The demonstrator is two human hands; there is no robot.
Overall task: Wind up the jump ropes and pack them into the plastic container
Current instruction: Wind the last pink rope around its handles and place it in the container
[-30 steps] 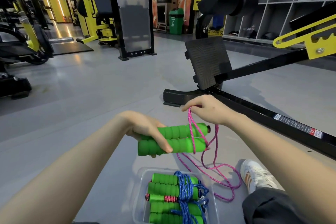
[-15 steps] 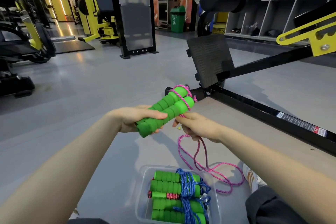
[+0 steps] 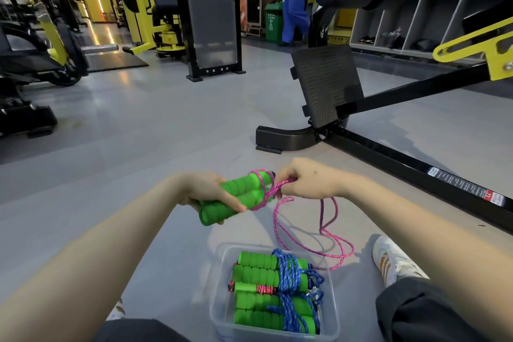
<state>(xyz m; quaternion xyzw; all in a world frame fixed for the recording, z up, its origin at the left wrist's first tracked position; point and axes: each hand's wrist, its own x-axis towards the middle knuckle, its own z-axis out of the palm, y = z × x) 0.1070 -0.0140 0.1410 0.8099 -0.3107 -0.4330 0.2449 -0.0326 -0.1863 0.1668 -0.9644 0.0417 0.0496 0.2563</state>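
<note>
My left hand [image 3: 205, 191] grips two green foam handles [image 3: 236, 197] side by side, tips pointing up and to the right. A few turns of pink rope [image 3: 262, 189] circle the far ends of the handles. My right hand [image 3: 308, 182] pinches that pink rope just right of the handles. The loose rest of the rope [image 3: 327, 233] trails in loops on the grey floor. A clear plastic container [image 3: 222, 314] sits on the floor between my legs. It holds wound green-handled ropes [image 3: 258, 272] bound with blue cord, one with red cord.
A black and yellow gym machine [image 3: 388, 153] with a footplate [image 3: 324, 83] runs along the right. My white shoe [image 3: 394, 261] rests right of the container. More machines stand at the left, shelves at the far right, and a person in blue trousers [image 3: 294, 8] stands in the background.
The handles have dropped lower and turned flatter. My right hand has come from below the handles up to their right end, carrying the pink rope around them.
</note>
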